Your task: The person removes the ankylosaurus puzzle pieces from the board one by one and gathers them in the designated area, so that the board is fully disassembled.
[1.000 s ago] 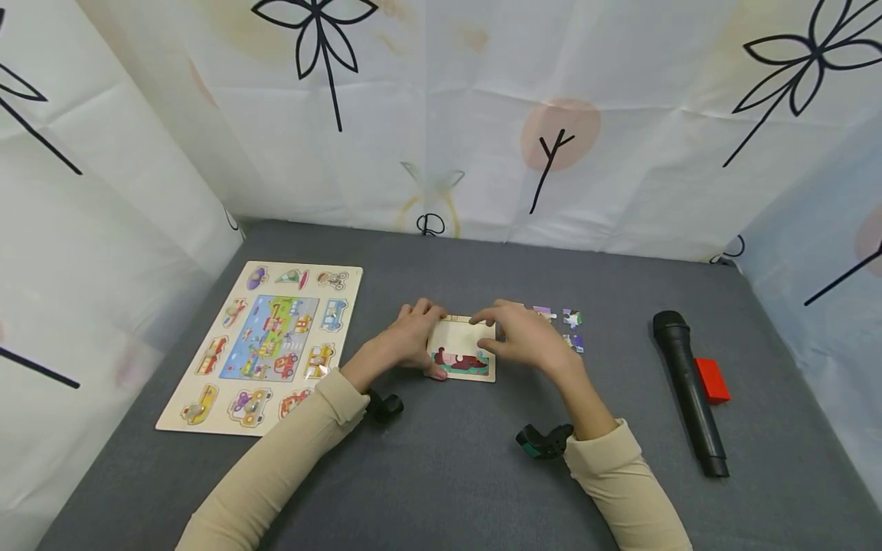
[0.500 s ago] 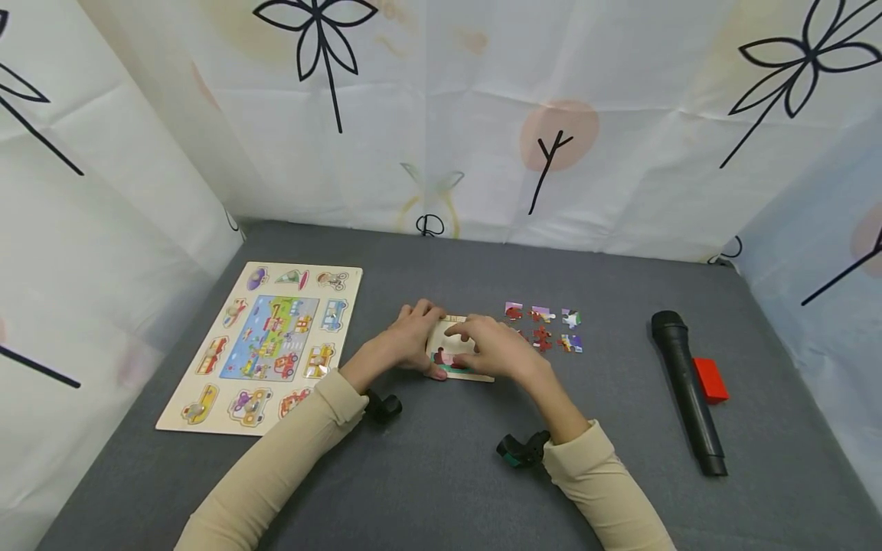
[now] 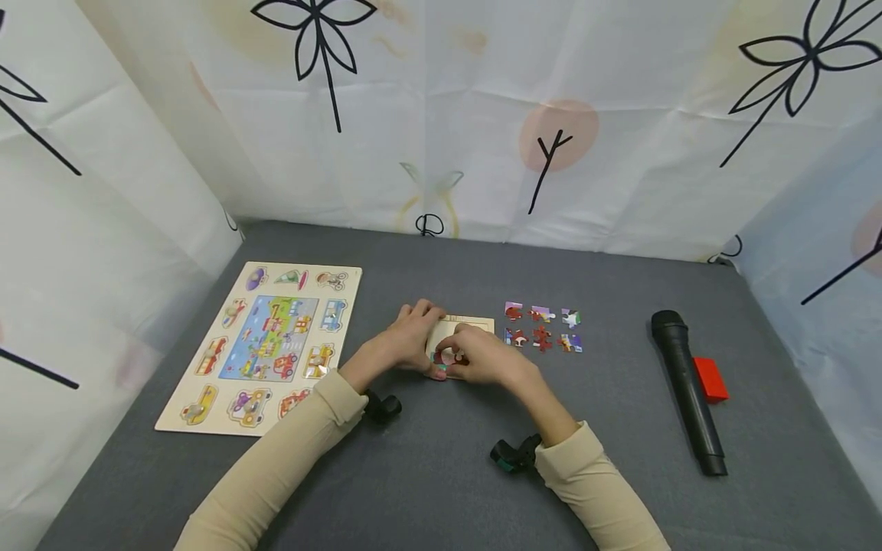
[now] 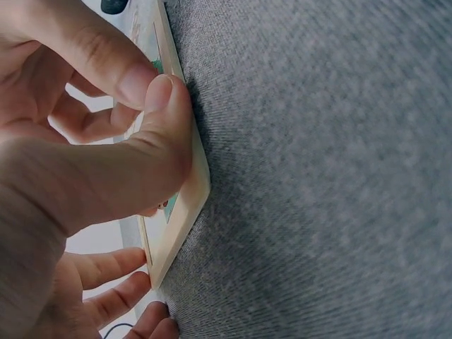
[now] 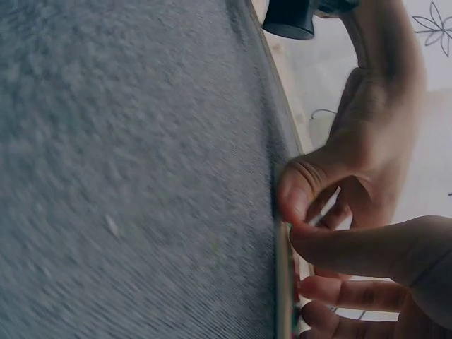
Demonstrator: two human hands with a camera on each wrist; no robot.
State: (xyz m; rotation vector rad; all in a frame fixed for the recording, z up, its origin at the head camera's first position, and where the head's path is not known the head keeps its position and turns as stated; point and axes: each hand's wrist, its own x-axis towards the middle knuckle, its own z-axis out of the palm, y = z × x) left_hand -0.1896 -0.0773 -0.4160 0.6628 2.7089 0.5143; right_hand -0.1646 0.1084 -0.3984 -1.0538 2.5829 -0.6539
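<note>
A small wooden puzzle tray [image 3: 475,324] lies on the grey table, with pink, maroon and green puzzle pieces [image 3: 449,358] along its near side. My left hand [image 3: 413,337] grips the tray's left side, its thumb at the near edge and its fingers toward the far corner. Over the tray is my right hand [image 3: 482,356], its fingertips on the pieces at the near left and covering part of them. In the left wrist view, the right thumb [image 4: 134,81] meets the left thumb [image 4: 166,113] above the tray rim [image 4: 191,205]. The right wrist view shows both thumbs close together.
Several loose jigsaw pieces [image 3: 542,337] lie in two rows right of the tray. A large picture puzzle board [image 3: 234,398] lies at the left. A black microphone [image 3: 689,390] and a red block [image 3: 711,379] are at the right. White patterned curtain [image 3: 482,176] surrounds the table.
My right hand has moved left across the tray to its near-left pieces, uncovering the loose pieces at the right. My left hand has stayed on the tray.
</note>
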